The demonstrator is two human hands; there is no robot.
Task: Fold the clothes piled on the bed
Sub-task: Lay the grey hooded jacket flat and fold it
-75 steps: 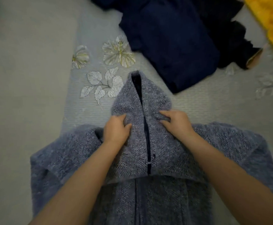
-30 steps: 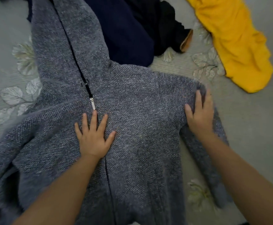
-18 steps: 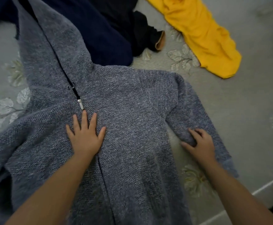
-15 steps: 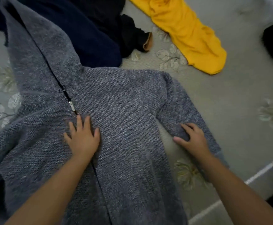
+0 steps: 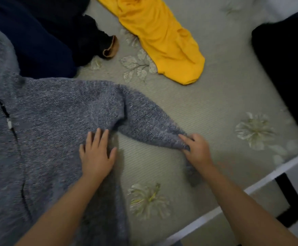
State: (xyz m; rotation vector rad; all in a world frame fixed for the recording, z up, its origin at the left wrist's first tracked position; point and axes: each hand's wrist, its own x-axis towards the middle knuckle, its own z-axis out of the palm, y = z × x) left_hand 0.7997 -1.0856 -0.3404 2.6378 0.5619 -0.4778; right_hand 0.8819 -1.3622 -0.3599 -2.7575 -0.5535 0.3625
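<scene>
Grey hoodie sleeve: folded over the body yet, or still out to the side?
Still out: the sleeve angles off the grey hoodie, its end pinched by the right hand.

grey hoodie (image 5: 52,110) under two hands

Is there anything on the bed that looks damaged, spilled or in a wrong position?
Nothing stands out. The grey hoodie lies front up on the bed; the left hand presses its side flat and the right hand grips its sleeve. The yellow garment and dark clothes are only unfolded.
</scene>
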